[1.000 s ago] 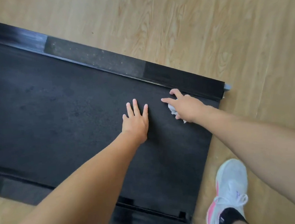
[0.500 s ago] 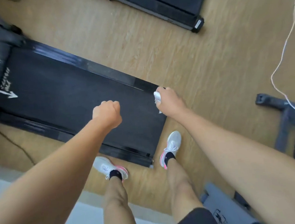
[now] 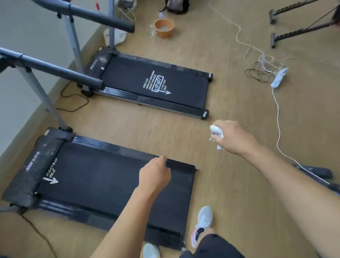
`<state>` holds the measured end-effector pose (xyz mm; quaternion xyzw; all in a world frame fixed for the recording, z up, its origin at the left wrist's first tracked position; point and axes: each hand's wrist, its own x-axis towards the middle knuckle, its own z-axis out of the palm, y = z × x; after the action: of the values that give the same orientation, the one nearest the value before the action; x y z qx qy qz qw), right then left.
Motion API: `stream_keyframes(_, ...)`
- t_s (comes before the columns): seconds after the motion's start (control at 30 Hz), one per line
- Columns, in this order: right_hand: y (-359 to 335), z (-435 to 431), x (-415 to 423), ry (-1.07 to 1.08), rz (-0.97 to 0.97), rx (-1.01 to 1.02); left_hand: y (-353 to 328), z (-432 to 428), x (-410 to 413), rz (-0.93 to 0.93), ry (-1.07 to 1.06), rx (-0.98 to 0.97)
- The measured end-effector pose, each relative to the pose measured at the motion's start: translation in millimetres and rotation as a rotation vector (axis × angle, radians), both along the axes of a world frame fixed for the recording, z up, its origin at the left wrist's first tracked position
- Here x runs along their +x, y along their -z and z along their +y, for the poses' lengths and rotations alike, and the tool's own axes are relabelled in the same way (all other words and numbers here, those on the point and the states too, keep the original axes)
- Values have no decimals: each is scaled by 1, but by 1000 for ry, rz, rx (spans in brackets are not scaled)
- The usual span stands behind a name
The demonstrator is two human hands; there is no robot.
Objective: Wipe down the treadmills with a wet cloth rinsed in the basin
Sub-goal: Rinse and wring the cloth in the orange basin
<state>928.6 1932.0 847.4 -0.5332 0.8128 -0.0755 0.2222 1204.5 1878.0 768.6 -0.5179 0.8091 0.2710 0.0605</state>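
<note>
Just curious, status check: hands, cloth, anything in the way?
Right hand grips cloth. Left hand loosely curled, empty. White cord on floor, right of basin.

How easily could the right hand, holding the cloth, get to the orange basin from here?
Probably not without walking: the right hand grips the cloth beside the near treadmill, and the basin stands well beyond the far treadmill. The bare floor between them looks free.
</note>
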Motion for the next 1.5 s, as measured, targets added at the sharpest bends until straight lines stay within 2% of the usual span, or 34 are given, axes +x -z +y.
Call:
stream_keyframes(0.1,-20,27,-4,111,0,-96,-29,1,-26,36,95,-34)
stream_keyframes(0.2,-21,46,-24,178,-33,-98,-42,-11,-64,33,240,-43)
stream_keyframes(0.37,-4,52,-122,281,-28,-25,-30,-53,-164,-3,385,-84)
stream_keyframes(0.53,27,11,-258,333,-71,13,-16,-107,-289,-61,430,-89)
stream_keyframes(0.73,24,-71,-377,282,-38,122,-23,-173,-429,-85,444,-59)
stream_keyframes(1.03,3,-239,-511,147,84,80,-7,-291,-555,-145,377,-24)
stream_keyframes(1.23,24,-382,-633,101,148,152,17,-426,-666,-181,416,12)
stream_keyframes(1.33,20,-447,-685,107,162,192,2,-504,-733,-178,419,2)
stream_keyframes(1.5,14,-539,-755,148,81,191,-27,-632,-845,-110,424,-47)
